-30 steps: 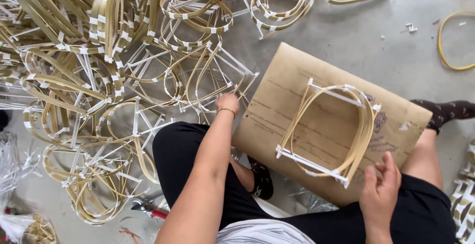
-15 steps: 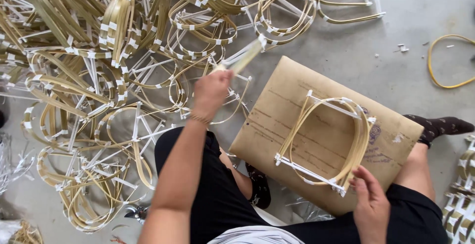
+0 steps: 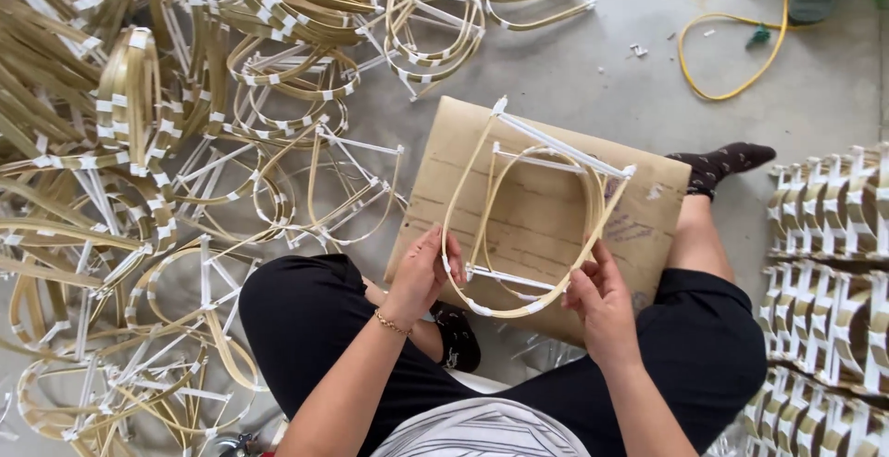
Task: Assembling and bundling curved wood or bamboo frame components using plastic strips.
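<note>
Two bamboo frames (image 3: 537,225) on one cardboard sheet (image 3: 648,207) — two hands, one yellow cord (image 3: 732,50).

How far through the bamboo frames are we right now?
Done: taped bundles stacked at right. In hand: left hand and right hand grip a large bent-bamboo frame fitted around a smaller frame on the cardboard sheet. Left: a big loose pile of frames.

Illumination is bright, even and diffuse, daylight in character, with no single source evident. Shadows are soft and short: faint ones lie under the bamboo frames (image 3: 278,170) on the concrete floor (image 3: 593,68) and under the cardboard sheet (image 3: 546,225). No glare or blown highlights noted. Focus is sharp across the centre; slight softness and wide-angle stretching appear towards the corners. Colour reads neutral.
</note>
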